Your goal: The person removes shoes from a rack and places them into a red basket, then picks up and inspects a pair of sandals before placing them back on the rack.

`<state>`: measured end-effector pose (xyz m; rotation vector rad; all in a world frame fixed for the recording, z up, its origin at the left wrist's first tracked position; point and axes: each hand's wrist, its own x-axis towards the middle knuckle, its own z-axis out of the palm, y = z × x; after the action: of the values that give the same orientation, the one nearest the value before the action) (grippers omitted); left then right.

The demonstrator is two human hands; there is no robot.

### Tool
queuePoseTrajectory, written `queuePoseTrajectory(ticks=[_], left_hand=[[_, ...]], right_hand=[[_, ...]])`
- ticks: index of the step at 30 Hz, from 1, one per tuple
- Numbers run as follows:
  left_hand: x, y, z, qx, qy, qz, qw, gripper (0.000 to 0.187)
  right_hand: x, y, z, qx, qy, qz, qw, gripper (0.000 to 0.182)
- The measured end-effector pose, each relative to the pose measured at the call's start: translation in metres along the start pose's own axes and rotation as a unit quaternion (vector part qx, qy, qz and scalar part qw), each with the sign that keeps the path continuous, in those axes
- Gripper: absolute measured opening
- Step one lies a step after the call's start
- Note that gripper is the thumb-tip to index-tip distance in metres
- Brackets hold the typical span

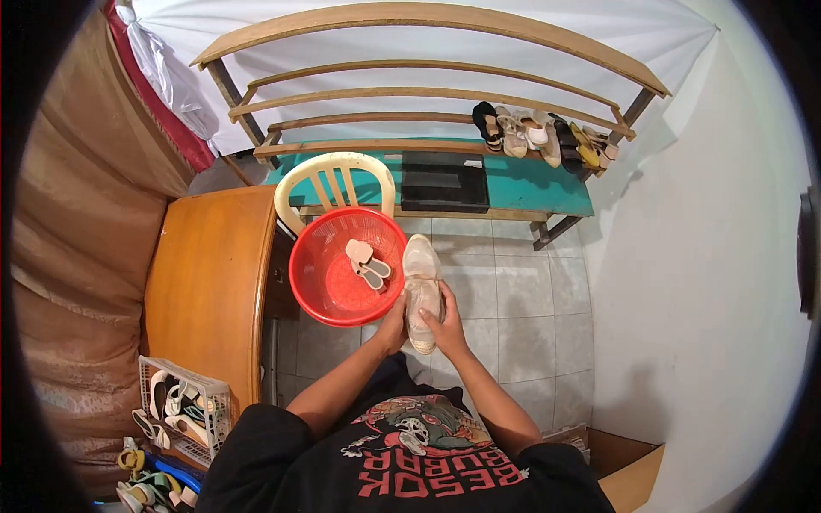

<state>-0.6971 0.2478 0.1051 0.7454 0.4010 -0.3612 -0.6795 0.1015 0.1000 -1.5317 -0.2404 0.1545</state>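
Note:
Between my two hands is a pair of beige slip-on shoes (422, 295), held lengthwise in front of my body, one reaching away from me. My left hand (393, 328) is closed against the left side of the nearer shoe. My right hand (448, 325) grips its right side, with the thumb on top. Just left of the shoes, a red plastic basket (301, 295) rests on a cream plastic chair (289, 192). Inside the basket lies a pair of pink slide sandals (369, 265). The fingers under the shoes are partly hidden.
A wooden rack (428, 92) holds several shoes (547, 138) at its right end. Below is a teal bench (530, 192) with a black box (445, 181). Left stands a wooden cabinet (209, 282) with a white shoe basket (221, 402). A cardboard box (633, 466) sits low right.

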Motion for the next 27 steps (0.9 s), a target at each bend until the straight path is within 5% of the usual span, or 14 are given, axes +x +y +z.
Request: queuePoseTrajectory(ticks=[6, 9, 20, 27], left_hand=[[0.028, 0.001, -0.008, 0.043, 0.037, 0.001, 0.998, 0.047], [0.048, 0.012, -0.006, 0.052, 0.047, 0.016, 0.997, 0.048], [0.152, 0.078, 0.014, 0.152, -0.022, 0.059, 0.986, 0.067], [0.210, 0.108, 0.037, 0.156, -0.063, 0.027, 0.985, 0.070]], right_hand=[[0.023, 0.020, 0.006, -0.079, 0.000, -0.033, 0.996, 0.070], [0.038, 0.020, 0.002, -0.064, -0.017, 0.026, 0.997, 0.071], [0.140, 0.001, -0.023, -0.009, 0.053, 0.052, 0.997, 0.065], [0.176, -0.015, -0.043, 0.004, 0.082, 0.203, 0.976, 0.058]])
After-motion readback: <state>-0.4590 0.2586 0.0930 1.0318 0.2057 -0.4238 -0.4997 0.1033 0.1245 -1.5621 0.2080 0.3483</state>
